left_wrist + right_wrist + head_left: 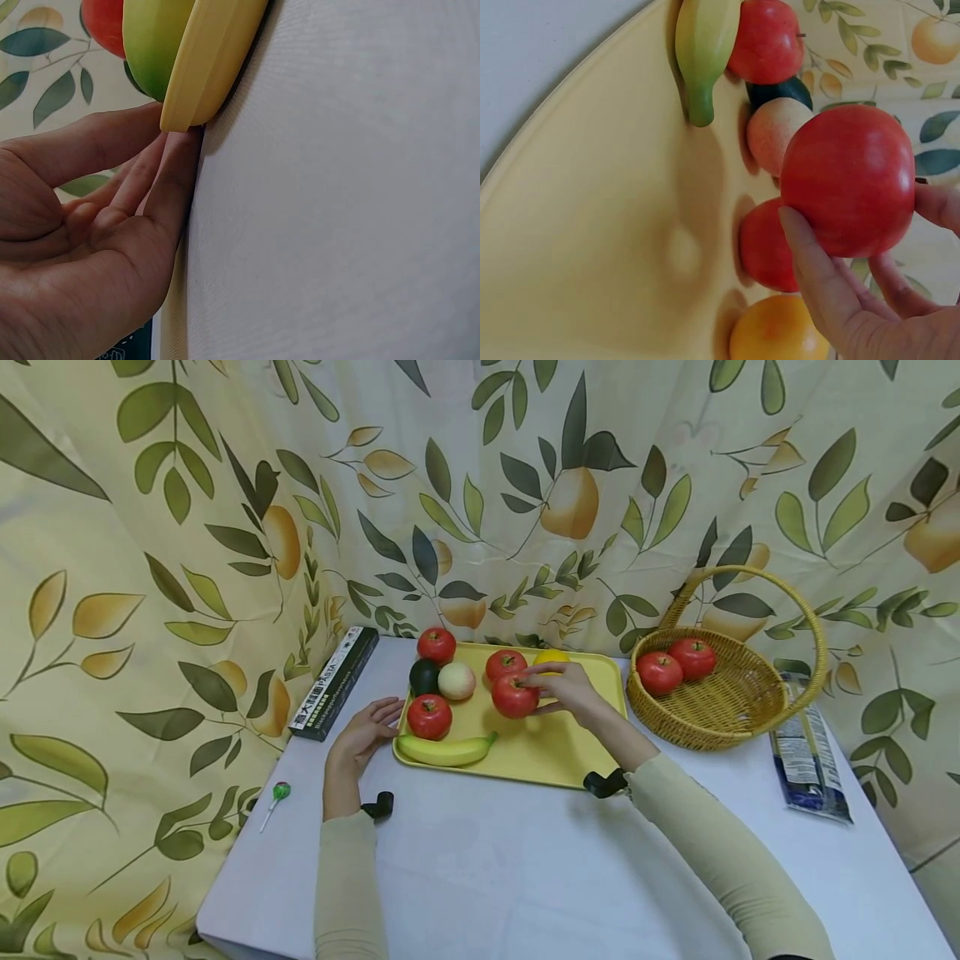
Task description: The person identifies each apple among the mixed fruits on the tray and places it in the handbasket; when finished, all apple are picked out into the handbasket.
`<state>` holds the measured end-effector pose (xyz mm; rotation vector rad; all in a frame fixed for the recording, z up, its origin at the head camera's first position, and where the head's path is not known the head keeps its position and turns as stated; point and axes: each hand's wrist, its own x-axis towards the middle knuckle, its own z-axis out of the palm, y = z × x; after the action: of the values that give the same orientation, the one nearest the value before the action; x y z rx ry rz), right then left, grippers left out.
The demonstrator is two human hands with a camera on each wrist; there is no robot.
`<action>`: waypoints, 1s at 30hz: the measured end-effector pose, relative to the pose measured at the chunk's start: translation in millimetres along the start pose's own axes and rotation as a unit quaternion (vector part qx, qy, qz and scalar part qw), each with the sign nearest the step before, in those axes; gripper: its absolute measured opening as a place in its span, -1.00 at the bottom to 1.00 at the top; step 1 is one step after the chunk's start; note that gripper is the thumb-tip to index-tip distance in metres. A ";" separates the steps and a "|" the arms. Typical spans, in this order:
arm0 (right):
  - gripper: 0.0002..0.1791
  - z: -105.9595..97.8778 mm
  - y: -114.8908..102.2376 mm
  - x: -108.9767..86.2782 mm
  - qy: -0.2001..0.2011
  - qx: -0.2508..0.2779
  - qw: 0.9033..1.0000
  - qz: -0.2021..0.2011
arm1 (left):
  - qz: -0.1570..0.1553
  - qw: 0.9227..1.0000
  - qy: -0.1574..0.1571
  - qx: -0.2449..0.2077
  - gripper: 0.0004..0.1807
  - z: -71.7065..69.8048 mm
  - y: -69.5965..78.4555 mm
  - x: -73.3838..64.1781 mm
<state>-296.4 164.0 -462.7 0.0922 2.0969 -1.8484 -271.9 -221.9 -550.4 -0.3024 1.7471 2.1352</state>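
My right hand [564, 687] holds a red apple [847, 180] by its sides, raised over the yellow tray [558, 752]. The apple's shadow falls on the tray below. My left hand [366, 731] is at the tray's left edge; in the left wrist view its thumb and fingers [174, 169] meet the rim. Along the tray's left side lie a banana [444, 751], a red apple [429, 717], a pale peach-like fruit [457, 681], a dark green fruit [424, 677] and another red apple [437, 645]. Behind the held apple are one more red apple [504, 663] and a yellow fruit [551, 657].
Right of the tray stands a wicker basket [705, 731] with a tall handle, two red apples [677, 665] inside. A packaged bag [808, 752] lies beside it. A dark pasta box [334, 683] and a lollipop [277, 797] are on the left. A patterned curtain [480, 485] hangs behind.
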 end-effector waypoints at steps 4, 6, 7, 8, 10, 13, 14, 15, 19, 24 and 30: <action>-0.50 -2.6 -2.8 -2.7 -0.001 0.003 1.000 -0.001 | 0.001 1.000 0.000 0.002 -0.13 -0.2 0.6 0.2; -0.50 -4.2 -3.9 -3.8 -0.001 0.003 1.000 0.000 | 0.000 1.000 0.001 0.002 -0.13 0.2 1.0 0.1; -0.49 -5.3 -4.8 -4.3 -0.001 0.001 1.000 0.000 | 0.000 1.000 0.001 0.001 -0.13 0.3 1.0 0.3; -0.48 -6.2 -5.5 -4.8 -0.002 0.000 1.000 0.001 | -0.001 1.000 0.003 0.001 -0.13 0.4 1.0 0.4; -0.46 -8.3 -6.8 -5.8 -0.004 -0.002 1.000 0.000 | -0.002 1.000 0.004 0.002 -0.13 0.6 1.2 0.1; -0.43 -11.3 -8.5 -7.6 -0.006 -0.007 1.000 -0.003 | -0.006 1.000 0.009 -0.004 -0.13 1.2 1.2 0.0; -0.43 -12.2 -8.4 -7.8 -0.005 -0.006 1.000 -0.004 | -0.007 1.000 0.009 -0.005 -0.13 1.4 1.3 -0.1; -0.43 -13.1 -8.3 -7.9 -0.005 -0.006 1.000 -0.005 | -0.008 1.000 0.009 -0.006 -0.13 1.6 1.3 -0.3; -0.44 -16.1 -7.9 -9.2 -0.002 -0.003 1.000 -0.009 | -0.009 1.000 0.009 -0.008 -0.13 1.7 1.4 -0.8; -0.45 -20.3 -9.3 -11.9 -0.002 0.001 1.000 -0.012 | -0.004 1.000 0.005 -0.001 -0.13 1.1 1.7 -1.7; -0.45 -26.6 -13.4 -15.6 -0.002 0.001 1.000 -0.015 | -0.004 1.000 0.006 -0.002 -0.14 1.6 1.5 -1.5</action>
<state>-291.0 190.7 -442.9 0.0584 2.1058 -1.8658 -271.0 -220.8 -548.2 -0.3230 1.7450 2.1367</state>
